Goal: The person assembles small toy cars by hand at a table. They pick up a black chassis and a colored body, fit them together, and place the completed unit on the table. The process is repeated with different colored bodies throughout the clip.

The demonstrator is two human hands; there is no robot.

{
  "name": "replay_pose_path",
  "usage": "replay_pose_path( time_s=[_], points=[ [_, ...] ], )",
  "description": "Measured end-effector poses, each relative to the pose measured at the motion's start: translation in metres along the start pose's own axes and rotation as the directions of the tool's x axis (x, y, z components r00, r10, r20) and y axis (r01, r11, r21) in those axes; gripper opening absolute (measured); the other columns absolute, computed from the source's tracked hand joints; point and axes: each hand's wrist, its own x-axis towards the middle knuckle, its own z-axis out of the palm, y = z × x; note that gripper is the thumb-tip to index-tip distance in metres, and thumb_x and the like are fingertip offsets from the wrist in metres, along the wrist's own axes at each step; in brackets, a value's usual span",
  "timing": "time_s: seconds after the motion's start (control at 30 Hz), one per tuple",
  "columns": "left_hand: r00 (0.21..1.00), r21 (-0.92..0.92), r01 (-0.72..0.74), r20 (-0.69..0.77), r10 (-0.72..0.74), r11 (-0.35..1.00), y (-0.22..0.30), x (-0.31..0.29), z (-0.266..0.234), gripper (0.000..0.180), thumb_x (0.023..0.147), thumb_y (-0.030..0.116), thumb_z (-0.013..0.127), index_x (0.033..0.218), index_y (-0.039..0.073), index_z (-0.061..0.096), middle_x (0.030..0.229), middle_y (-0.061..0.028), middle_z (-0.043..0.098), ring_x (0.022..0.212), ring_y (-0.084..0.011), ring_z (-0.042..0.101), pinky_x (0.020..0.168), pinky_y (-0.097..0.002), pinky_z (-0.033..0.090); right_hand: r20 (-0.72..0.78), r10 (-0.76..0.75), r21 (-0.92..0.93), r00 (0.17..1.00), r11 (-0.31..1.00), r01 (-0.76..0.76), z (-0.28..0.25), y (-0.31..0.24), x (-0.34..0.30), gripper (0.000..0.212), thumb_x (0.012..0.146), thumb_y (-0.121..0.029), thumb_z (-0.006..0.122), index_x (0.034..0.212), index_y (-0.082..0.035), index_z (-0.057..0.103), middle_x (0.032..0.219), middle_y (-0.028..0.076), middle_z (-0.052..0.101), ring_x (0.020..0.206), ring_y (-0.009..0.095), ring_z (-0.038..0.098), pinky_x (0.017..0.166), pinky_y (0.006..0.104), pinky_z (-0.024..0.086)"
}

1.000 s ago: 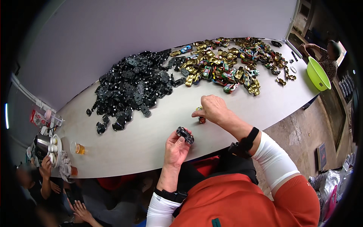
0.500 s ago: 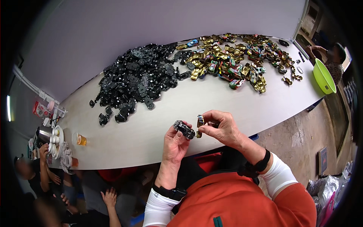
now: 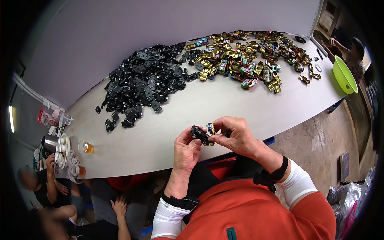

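In my left hand [image 3: 187, 151] is a black toy car chassis [image 3: 199, 135], pinched between thumb and fingers above the table's near edge. My right hand [image 3: 236, 136] grips a toy car body shell [image 3: 210, 129] with gold and coloured parts, held close against the chassis. Whether the two parts are joined, I cannot tell. A dark object [image 3: 227, 133], mostly hidden by the curled fingers, also sits in my right hand. Beyond my hands lies a big heap of black chassis [image 3: 144, 80], with a spread of gold and multicoloured car bodies [image 3: 240, 60] right of it.
On the white table [image 3: 132, 152], a plastic cup of amber drink [image 3: 86, 147] and a tray of small cups [image 3: 66, 140] stand at the left. A green basin [image 3: 344, 76] is by the right end. Other people sit at lower left; another person is at far right.
The chassis in my left hand has been turned and now shows a plainer black side. My right hand has brought the body shell in against it.
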Motion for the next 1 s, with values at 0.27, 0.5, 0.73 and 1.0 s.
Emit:
replay_pose_path(
  time_s=[0.27,0.5,0.73,1.0],
  points=[
    [0.996,0.240,-0.081,0.057,0.069,0.967,0.008,-0.005,0.012,0.034,0.076,-0.006,0.065,0.109,0.000,0.058,0.099,-0.0046,0.056,0.093,-0.0142,0.056,0.081,-0.0255,0.047,-0.007,-0.277,-0.132,0.961,0.953,0.274,0.005,-0.008,-0.003,0.041,0.066,-0.008,0.076,0.101,-0.004,0.055,0.079,0.010,0.060,0.061,0.023,0.057,0.052,0.0320,0.047],
    [0.988,0.233,-0.135,0.104,0.113,0.963,0.010,-0.008,0.011,0.037,0.075,-0.008,0.064,0.111,0.000,0.058,0.103,-0.0066,0.055,0.095,-0.0160,0.056,0.082,-0.0272,0.049,0.079,-0.359,-0.178,0.930,0.913,0.368,0.003,-0.015,0.000,0.044,0.066,-0.004,0.074,0.105,-0.007,0.055,0.076,0.009,0.058,0.064,0.025,0.060,0.053,0.0329,0.048],
    [0.981,0.314,-0.170,0.141,0.131,0.934,0.011,-0.007,0.024,0.038,0.074,-0.007,0.066,0.111,0.000,0.058,0.103,-0.0080,0.056,0.094,-0.0172,0.058,0.081,-0.0281,0.052,0.157,-0.305,-0.231,0.939,0.913,0.335,-0.007,-0.021,-0.004,0.041,0.068,-0.005,0.071,0.105,-0.008,0.054,0.074,0.009,0.055,0.061,0.028,0.058,0.052,0.0341,0.048],
    [0.963,0.295,-0.193,0.241,0.122,0.936,0.015,-0.008,0.028,0.037,0.072,0.001,0.071,0.108,0.000,0.060,0.099,-0.0077,0.057,0.087,-0.0143,0.058,0.075,-0.0246,0.051,0.186,-0.317,0.017,0.930,0.947,0.320,-0.017,-0.028,-0.005,0.033,0.067,-0.006,0.074,0.096,-0.005,0.059,0.074,0.010,0.059,0.065,0.024,0.060,0.056,0.0318,0.048]
  ],
)
